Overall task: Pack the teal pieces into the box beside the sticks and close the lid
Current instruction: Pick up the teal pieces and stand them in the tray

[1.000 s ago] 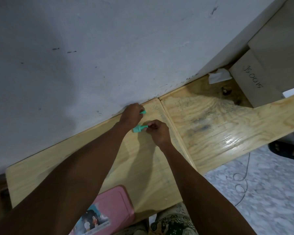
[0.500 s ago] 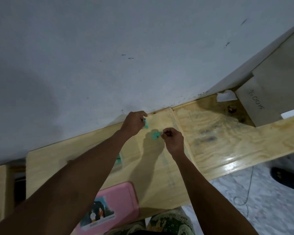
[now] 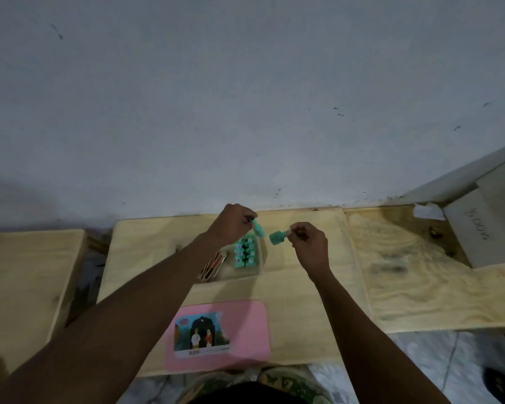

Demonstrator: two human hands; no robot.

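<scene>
Both hands are raised over the far part of a pale wooden surface [image 3: 303, 287] that butts against a grey wall [image 3: 245, 97]. The left hand [image 3: 233, 225] has its fingers pinched on the top end of one teal piece [image 3: 258, 229], which hangs tilted from the grip with its lower end pointing down and to the right, just above the far end of the box. The right hand [image 3: 308, 243] has its fingers pressed together on the narrow end of a second teal piece [image 3: 277, 237], whose wider end points left toward the first; the two pieces are near each other but apart. Below and between the hands sits the clear box [image 3: 258, 265], open, with two rows of teal pieces [image 3: 245, 252] packed upright in its right part and a bundle of reddish-brown sticks [image 3: 213, 265] lying slantwise in its left part, partly hidden by the left forearm. Nearer the person, at the front edge of the surface, lies a pink lid [image 3: 245, 325], flat, with a picture label [image 3: 201, 333] on its left half; it is well apart from the box. To the left stands a separate wooden bench [image 3: 27, 272], and to the right a darker stained plank [image 3: 420, 272] with a grey carton [image 3: 490, 228] at its far end.
</scene>
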